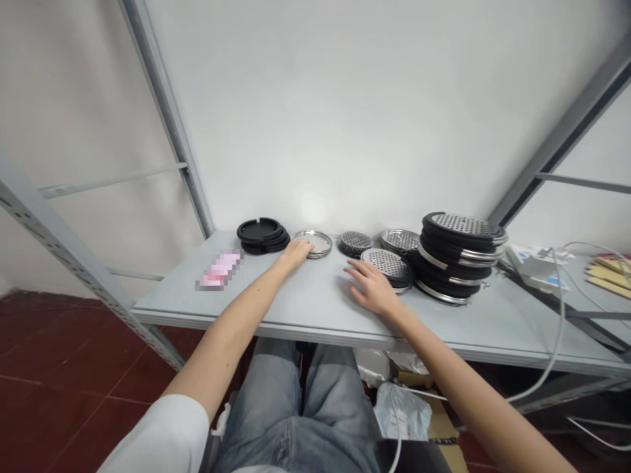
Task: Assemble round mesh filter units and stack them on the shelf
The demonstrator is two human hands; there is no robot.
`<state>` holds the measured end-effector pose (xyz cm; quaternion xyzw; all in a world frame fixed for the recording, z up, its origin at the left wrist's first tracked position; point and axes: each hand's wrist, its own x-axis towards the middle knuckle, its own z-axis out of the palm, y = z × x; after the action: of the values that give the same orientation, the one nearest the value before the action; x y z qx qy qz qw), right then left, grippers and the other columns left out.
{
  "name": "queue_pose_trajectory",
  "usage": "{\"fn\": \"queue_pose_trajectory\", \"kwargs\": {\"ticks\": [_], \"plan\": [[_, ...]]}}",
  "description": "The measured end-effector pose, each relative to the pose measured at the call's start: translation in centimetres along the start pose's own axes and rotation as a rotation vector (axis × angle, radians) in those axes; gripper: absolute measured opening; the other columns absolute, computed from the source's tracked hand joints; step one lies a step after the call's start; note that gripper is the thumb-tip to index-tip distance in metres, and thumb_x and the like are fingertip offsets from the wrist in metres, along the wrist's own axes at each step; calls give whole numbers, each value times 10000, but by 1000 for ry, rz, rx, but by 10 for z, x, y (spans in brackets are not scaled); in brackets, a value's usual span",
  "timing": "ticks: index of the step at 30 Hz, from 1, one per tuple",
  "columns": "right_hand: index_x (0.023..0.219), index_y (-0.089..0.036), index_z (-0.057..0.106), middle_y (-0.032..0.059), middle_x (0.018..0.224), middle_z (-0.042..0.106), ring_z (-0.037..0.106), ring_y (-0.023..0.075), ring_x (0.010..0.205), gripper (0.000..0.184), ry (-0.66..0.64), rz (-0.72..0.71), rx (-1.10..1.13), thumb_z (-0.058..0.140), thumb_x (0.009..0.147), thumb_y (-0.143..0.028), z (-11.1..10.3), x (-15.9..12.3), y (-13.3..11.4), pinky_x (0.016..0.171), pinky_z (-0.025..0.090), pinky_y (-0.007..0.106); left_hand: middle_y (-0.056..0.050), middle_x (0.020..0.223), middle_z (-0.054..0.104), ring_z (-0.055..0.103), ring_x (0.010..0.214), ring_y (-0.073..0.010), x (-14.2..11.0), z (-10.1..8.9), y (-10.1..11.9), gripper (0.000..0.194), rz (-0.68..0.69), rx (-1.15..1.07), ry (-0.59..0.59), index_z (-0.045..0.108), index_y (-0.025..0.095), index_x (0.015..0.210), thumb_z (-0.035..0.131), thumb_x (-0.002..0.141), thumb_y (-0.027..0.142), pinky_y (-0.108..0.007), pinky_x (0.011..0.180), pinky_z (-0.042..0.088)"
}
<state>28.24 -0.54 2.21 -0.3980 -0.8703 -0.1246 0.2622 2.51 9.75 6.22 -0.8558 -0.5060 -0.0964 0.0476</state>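
— On the table point(315, 302), what's assembled?
— Apparently your tall stack point(456, 259); black rings point(266, 247), silver rings point(323, 252), perforated discs point(355, 242) remain loose. Your left hand point(294, 251): fingers at the silver rings, grip undetermined. Your right hand point(373, 288): fingers spread, empty.

Pixelation obscures the pink item point(220, 269); the left grip point(296, 252) partly hides the metal rings point(324, 253)

Backed by a white wall point(345, 98) with a bright patch point(313, 205) low down. Framed by grey metal posts point(165, 108) and crossbars point(113, 179) around a pale grey shelf point(305, 302). Floored in dark red tiles point(64, 364).
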Motion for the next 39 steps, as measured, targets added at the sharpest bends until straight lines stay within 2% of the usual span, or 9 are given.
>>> {"fn": "queue_pose_trajectory", "kwargs": {"ticks": [3, 5, 7, 9, 12, 19, 29, 34, 39], "plan": [[1364, -131, 506, 164, 1486, 426, 404, 303, 1360, 507, -145, 94, 115, 498, 904, -343, 22, 38, -14, 1125, 331, 455, -106, 1058, 674, 593, 1030, -234, 3, 2, 2, 294, 12, 19, -15, 723, 147, 958, 441, 900, 94, -332, 927, 420], [1448, -92, 388, 186, 1528, 353, 332, 302, 1415, 610, -248, 257, 174, 477, 922, -387, 39, 56, -17, 1146, 301, 443, -112, 1043, 671, 596, 1018, -235, 4, 3, 3, 305, 13, 29, -24, 724, 137, 958, 429, 895, 89, -329, 907, 433], [1479, -49, 312, 219, 1541, 311, 287, 315, 1439, 676, -367, 435, 193, 437, 944, -442, 55, 65, -17, 1155, 277, 447, -128, 1039, 667, 603, 1006, -244, 4, 4, 3, 320, 16, 34, -30, 724, 123, 954, 409, 902, 97, -334, 879, 448], [1477, -39, 311, 221, 1548, 291, 241, 325, 1456, 686, -403, 476, 174, 422, 951, -465, 66, 64, -15, 1169, 242, 445, -146, 1046, 661, 606, 1004, -253, 4, 4, 3, 335, 24, 35, -31, 724, 110, 948, 391, 910, 106, -340, 863, 458], [1468, -52, 333, 206, 1535, 330, 260, 316, 1449, 646, -364, 445, 148, 380, 969, -460, 74, 57, -15, 1173, 230, 421, -156, 1051, 660, 613, 995, -251, 5, 2, 2, 332, 47, 29, -38, 726, 105, 934, 394, 910, 107, -334, 853, 466], [1360, -88, 484, 189, 1442, 476, 361, 278, 1400, 518, -290, 438, 144, 382, 978, -423, 72, 53, -19, 1149, 265, 373, -156, 991, 677, 628, 936, -238, 8, -5, 2, 302, 103, 26, -64, 736, 99, 869, 434, 876, 89, -323, 840, 469], [1254, -114, 582, 177, 1407, 512, 428, 267, 1352, 438, -217, 485, 212, 431, 957, -399, 69, 52, -19, 1117, 329, 373, -128, 945, 693, 629, 924, -242, 16, -12, 3, 265, 104, 28, -24, 742, 129, 845, 478, 861, 121, -317, 800, 460], [1322, -109, 521, 173, 1366, 548, 491, 271, 1294, 478, -156, 538, 297, 430, 947, -392, 72, 51, -16, 1097, 364, 389, -120, 1025, 689, 607, 1002, -249, 7, -14, 1, 271, 102, 35, 54, 735, 153, 929, 465, 914, 161, -351, 887, 436], [1428, -105, 383, 189, 1360, 551, 555, 279, 1225, 591, 45, 619, 500, 354, 959, -463, 73, 48, -11, 1054, 415, 412, -82, 1021, 698, 596, 1095, -218, -38, -4, -7, 258, 264, -2, 279, 712, 193, 979, 456, 960, 172, -400, 1032, 372]]}}
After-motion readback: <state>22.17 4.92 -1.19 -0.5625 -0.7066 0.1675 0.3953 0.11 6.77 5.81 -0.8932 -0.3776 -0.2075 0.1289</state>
